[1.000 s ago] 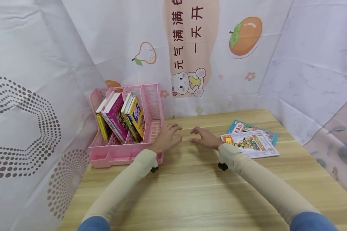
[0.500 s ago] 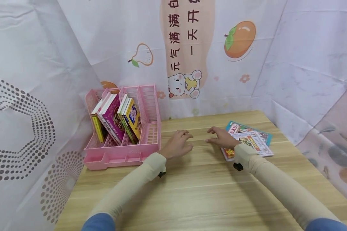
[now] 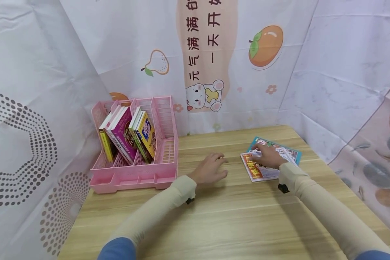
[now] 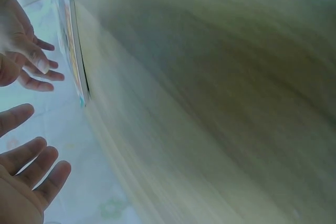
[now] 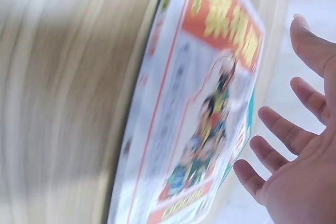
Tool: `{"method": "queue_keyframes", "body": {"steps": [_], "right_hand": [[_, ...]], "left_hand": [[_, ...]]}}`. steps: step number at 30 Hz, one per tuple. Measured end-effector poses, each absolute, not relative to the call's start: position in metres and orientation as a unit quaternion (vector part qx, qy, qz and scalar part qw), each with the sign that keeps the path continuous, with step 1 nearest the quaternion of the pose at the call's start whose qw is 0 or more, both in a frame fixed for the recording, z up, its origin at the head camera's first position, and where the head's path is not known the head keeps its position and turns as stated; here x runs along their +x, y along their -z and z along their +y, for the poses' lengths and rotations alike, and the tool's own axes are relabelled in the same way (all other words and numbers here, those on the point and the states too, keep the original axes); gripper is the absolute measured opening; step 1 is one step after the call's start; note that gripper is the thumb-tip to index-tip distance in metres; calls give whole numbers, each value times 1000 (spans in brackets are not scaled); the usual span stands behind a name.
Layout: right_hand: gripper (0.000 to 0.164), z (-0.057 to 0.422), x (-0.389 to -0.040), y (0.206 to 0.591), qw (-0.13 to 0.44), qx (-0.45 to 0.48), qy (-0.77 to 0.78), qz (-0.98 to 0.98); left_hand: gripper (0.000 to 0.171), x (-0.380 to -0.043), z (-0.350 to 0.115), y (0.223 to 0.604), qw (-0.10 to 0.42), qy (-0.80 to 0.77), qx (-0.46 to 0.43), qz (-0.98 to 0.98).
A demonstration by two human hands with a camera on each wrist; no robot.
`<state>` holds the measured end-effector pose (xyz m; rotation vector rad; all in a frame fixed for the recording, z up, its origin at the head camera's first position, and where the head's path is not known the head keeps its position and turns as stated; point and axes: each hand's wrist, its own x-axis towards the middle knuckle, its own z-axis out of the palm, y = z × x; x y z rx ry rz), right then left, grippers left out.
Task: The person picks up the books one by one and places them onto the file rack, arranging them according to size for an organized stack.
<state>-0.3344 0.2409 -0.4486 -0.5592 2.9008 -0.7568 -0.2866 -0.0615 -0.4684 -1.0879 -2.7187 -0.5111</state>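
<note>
My right hand (image 3: 269, 157) hovers over two books lying flat at the right, its fingers spread and holding nothing. The upper book (image 5: 205, 129) has a pale cover with cartoon figures and an orange title band. Beneath it, a blue-edged book (image 3: 298, 157) sticks out at the back and right. In the right wrist view the fingers (image 5: 281, 129) stand apart from the cover. My left hand (image 3: 211, 169) is held over the middle of the table, fingers loosely bent and nothing in them; the left wrist view shows its fingers (image 4: 50, 174) spread.
At the left stands a pink desk organizer (image 3: 134, 180) with dividers and small front compartments. Several books, among them a purple book (image 3: 122, 135) and a yellow book (image 3: 147, 133), lean in its slots. Printed curtains hang behind and beside the wooden table (image 3: 214, 224).
My right hand has moved right, from beside the books to above them. My left hand has shifted right, away from the pink organizer. The view has turned slightly right.
</note>
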Motion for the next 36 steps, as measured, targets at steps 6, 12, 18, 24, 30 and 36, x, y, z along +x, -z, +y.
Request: {"method": "queue_keyframes", "body": {"steps": [6,12,18,24,30,36], "right_hand": [[75,273,-341,455,55,-159,162,972],[87,307,-343,466,84,-141,67,984],[95,314,-341,467,117,-137,94,979],[99,310,-341,467,164,-129,97,973],[116,310,-347,467,178,-115,88,973],[132,316,-359,471,125,-117,49,984]], "left_hand": [[43,-285,-49,468,72,173,-387,-903],[42,-281,-38,467,69,156,-419,-892],[40,-278,-31,472,63,131,-435,-888],[41,-275,-28,479,54,123,-441,-887],[41,-272,-27,481,46,123,-448,-884],[40,-276,-26,477,54,118,-449,-884]]}}
